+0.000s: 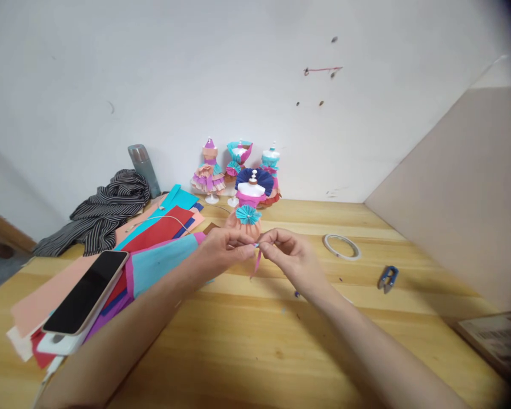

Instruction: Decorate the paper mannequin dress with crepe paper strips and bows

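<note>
My left hand (231,248) and my right hand (286,250) meet over the middle of the table, both with fingertips pinched. Between them is a narrow pink strip (258,262), its end hanging down below the fingers; a small pale bit shows at the fingertips, too small to name. Right behind the hands stands a white mini mannequin (252,190) dressed in crepe paper: a dark blue fan collar (264,180), a pink top, a turquoise rosette (247,215) and a peach skirt (246,228). My hands partly hide the skirt's lower part.
Several dressed mini mannequins (210,170) stand by the wall. Left lie coloured paper sheets (166,258), a phone (87,292), a striped cloth (111,210) and a bottle (143,167). To the right are a tape roll (342,247), blue thread snips (388,278) and a box (494,338).
</note>
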Demonstrator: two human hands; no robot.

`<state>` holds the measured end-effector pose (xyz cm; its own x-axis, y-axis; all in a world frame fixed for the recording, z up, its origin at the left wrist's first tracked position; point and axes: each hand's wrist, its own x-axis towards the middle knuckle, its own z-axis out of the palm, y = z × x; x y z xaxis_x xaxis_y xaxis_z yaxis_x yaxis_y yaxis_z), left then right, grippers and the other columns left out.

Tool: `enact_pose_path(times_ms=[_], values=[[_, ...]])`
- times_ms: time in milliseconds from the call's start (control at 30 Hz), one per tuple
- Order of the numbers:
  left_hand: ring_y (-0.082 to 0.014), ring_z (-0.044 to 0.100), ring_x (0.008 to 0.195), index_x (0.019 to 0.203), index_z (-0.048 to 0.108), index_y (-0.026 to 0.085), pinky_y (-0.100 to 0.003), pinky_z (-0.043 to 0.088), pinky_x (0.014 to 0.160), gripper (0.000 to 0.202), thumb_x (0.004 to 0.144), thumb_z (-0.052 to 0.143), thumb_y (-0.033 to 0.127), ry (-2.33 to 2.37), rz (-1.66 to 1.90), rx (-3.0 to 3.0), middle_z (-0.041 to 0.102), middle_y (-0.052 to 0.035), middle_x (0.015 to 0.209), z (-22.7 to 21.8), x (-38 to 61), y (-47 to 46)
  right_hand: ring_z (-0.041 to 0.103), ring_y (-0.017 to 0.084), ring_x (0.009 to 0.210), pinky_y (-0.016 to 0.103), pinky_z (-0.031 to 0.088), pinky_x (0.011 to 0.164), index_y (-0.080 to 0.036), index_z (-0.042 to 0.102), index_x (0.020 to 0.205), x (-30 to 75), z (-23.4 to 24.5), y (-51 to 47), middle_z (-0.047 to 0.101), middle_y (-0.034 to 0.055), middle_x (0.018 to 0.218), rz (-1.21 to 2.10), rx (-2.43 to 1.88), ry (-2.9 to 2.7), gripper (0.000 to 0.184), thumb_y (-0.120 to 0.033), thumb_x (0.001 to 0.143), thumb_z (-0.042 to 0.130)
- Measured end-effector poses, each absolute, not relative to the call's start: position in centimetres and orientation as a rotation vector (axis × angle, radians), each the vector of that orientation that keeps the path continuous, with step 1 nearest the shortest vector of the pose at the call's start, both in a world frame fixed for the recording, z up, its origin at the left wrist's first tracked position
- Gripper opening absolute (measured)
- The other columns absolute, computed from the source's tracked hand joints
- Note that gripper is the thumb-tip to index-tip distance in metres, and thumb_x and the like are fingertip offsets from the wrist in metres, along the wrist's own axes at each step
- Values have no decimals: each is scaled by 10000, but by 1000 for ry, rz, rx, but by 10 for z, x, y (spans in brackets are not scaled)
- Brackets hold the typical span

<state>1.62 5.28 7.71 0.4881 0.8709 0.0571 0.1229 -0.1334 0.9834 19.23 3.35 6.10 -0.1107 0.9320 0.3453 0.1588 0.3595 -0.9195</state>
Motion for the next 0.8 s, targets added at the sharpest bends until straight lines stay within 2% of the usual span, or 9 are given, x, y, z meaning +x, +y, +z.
enact_pose_path(times_ms=[133, 233, 367, 500, 600, 800], values=[[-119, 568, 642, 688, 686, 127, -240, 432, 634, 189, 715, 663, 312, 895, 797, 1622, 660, -29, 659, 82, 17, 44, 566, 140, 578, 269, 450, 596, -166, 641, 637, 190, 66, 30, 649, 20, 603, 967, -998, -1507, 186, -328, 726, 661], [-90, 507, 572, 588, 652, 132, -220, 389, 577, 235, 722, 650, 325, 894, 783, 1612, 619, -13, 579, 91, 16, 37, 588, 151, 587, 287, 463, 619, -164, 666, 662, 189, 68, 29, 671, 30, 612, 1009, -974, -1527, 210, -360, 738, 668], [-85, 460, 541, 594, 650, 139, -220, 343, 519, 247, 708, 660, 358, 933, 774, 1557, 587, -6, 558, 99, 14, 31, 621, 165, 655, 292, 471, 653, -165, 707, 722, 190, 69, 27, 714, 50, 704, 993, -933, -1572, 228, -388, 757, 667], [-102, 522, 593, 618, 666, 145, -229, 402, 568, 190, 684, 687, 322, 890, 783, 1477, 617, -10, 597, 99, 11, 30, 630, 162, 673, 287, 473, 667, -168, 722, 762, 190, 68, 25, 720, 44, 720, 1065, -865, -1565, 240, -406, 756, 687], [-107, 558, 610, 621, 676, 151, -240, 447, 626, 158, 699, 685, 288, 836, 772, 1451, 629, 1, 594, 99, 9, 30, 637, 162, 649, 290, 477, 656, -169, 722, 778, 189, 68, 25, 721, 42, 696, 1248, -766, -1519, 261, -428, 755, 698], [-110, 583, 645, 621, 699, 152, -244, 443, 673, 132, 703, 680, 254, 836, 755, 1473, 658, -4, 616, 97, 7, 31, 624, 157, 646, 293, 460, 673, -179, 732, 800, 189, 67, 26, 710, 36, 685, 1429, -686, -1452, 261, -431, 735, 726]])
